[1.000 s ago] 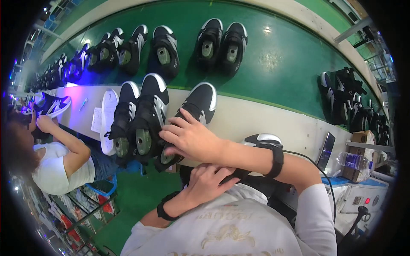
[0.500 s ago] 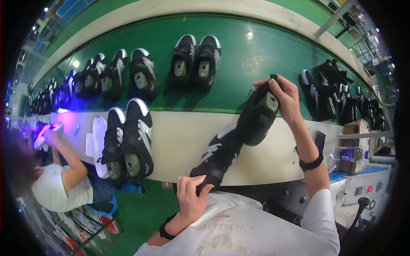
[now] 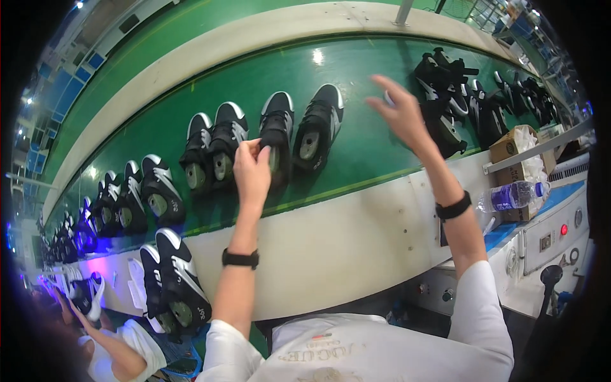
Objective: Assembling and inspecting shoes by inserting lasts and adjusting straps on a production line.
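Observation:
A black sneaker (image 3: 277, 118) with a white toe edge stands on the green conveyor belt (image 3: 363, 63), heel toward me. My left hand (image 3: 252, 170) is closed at its heel, thumb and fingers pinched by the collar. Just right of it a matching black sneaker (image 3: 321, 121) stands on the belt, tilted slightly right, a greenish piece showing in its heel opening. My right hand (image 3: 402, 113) hovers over the belt with fingers apart and nothing in them, between that sneaker and a heap of black shoes (image 3: 442, 95).
Another pair of sneakers (image 3: 213, 146) stands left on the belt, with several more beyond. Two sneakers (image 3: 175, 274) rest on the white ledge (image 3: 344, 254). A co-worker (image 3: 121, 350) handles a shoe at lower left. Right are a bottle (image 3: 512, 196), a cardboard box (image 3: 506, 149) and a machine panel (image 3: 554, 232).
Both hands have moved from the ledge out over the belt. The two sneakers they held now stand on the belt, and my right hand has let go. The view has shifted.

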The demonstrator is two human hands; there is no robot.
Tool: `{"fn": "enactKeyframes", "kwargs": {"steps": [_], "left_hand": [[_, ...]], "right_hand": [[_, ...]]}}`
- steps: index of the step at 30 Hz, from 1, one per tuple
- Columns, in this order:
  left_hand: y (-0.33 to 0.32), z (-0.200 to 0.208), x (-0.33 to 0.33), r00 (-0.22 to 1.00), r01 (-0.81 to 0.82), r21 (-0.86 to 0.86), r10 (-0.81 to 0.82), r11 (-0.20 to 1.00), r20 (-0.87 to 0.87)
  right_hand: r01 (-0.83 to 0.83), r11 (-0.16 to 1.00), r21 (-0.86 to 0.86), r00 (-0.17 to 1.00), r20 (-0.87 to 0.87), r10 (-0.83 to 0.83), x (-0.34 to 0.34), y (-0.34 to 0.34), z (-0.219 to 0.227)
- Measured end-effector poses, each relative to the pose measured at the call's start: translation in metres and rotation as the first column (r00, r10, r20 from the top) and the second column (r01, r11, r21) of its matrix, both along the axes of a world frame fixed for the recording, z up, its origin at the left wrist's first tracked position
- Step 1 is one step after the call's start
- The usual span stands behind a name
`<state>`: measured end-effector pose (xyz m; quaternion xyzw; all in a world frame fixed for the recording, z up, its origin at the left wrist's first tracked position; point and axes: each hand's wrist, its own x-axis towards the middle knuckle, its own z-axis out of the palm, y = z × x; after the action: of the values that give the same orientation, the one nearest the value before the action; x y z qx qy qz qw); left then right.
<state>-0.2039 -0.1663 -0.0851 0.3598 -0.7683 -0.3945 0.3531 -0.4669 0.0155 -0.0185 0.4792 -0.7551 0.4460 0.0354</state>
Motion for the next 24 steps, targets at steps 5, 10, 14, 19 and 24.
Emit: {"fn": "enactKeyframes", "kwargs": {"steps": [5, 10, 14, 19, 24], "left_hand": [[0.056, 0.046, 0.069, 0.988, 0.054, 0.033, -0.058, 0.998, 0.143], [0.145, 0.038, 0.157, 0.959, 0.061, 0.271, -0.131, 0.961, 0.249], [0.191, 0.015, 0.187, 0.969, 0.125, 0.348, -0.19, 0.929, 0.158], [0.206, 0.01, 0.199, 0.962, 0.237, 0.195, -0.258, 0.952, 0.092], [0.205, 0.027, 0.197, 0.916, 0.321, 0.441, -0.393, 0.838, 0.079]], "right_hand": [[0.6, 0.7, 0.387, 0.798, -0.235, -0.555, -0.12, 0.13, -0.042], [0.363, 0.445, 0.819, 0.843, -0.085, -0.532, -0.115, 0.136, -0.049], [0.247, 0.745, 0.619, 0.892, 0.155, -0.425, -0.098, 0.145, -0.07], [0.137, 0.845, 0.517, 0.591, 0.642, -0.489, -0.094, 0.118, -0.064], [0.08, 0.954, 0.288, 0.383, 0.875, -0.296, 0.06, 0.126, 0.043]]}}
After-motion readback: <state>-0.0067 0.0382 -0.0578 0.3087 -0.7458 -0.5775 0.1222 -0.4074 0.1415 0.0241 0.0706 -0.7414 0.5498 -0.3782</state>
